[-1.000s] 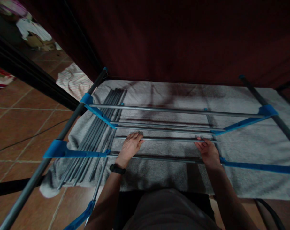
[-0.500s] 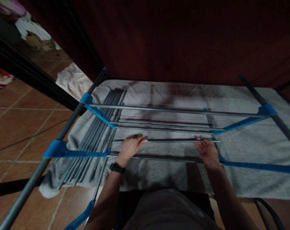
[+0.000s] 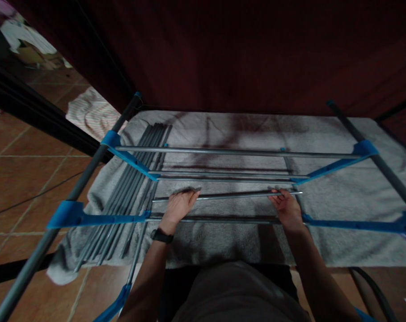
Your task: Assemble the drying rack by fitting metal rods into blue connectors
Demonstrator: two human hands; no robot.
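A thin grey metal rod (image 3: pixel 236 195) spans the space between my two hands, its right end slightly higher in view than its left. My left hand (image 3: pixel 181 205) wraps over it near the left end, palm down. Near the other end, my right hand (image 3: pixel 285 205) pinches it in the fingers. The rod lies inside a rack frame of grey tubes with blue plastic brackets, such as the left bracket (image 3: pixel 67 214) and the right bracket (image 3: pixel 364 150). A fixed crossbar (image 3: pixel 223 152) runs beyond my hands, and a nearer crossbar (image 3: pixel 223 220) passes below them.
Several loose grey rods (image 3: pixel 132 188) lie bundled at the left on a grey blanket (image 3: pixel 243 246). A dark red curtain (image 3: pixel 223 53) hangs behind. Tiled floor (image 3: pixel 25 179) with a thin cable and a striped cloth (image 3: pixel 92 112) is at the left.
The rod has tilted a little, its right end rising in view relative to the left. Both hands keep their hold. The whole view has shifted slightly.
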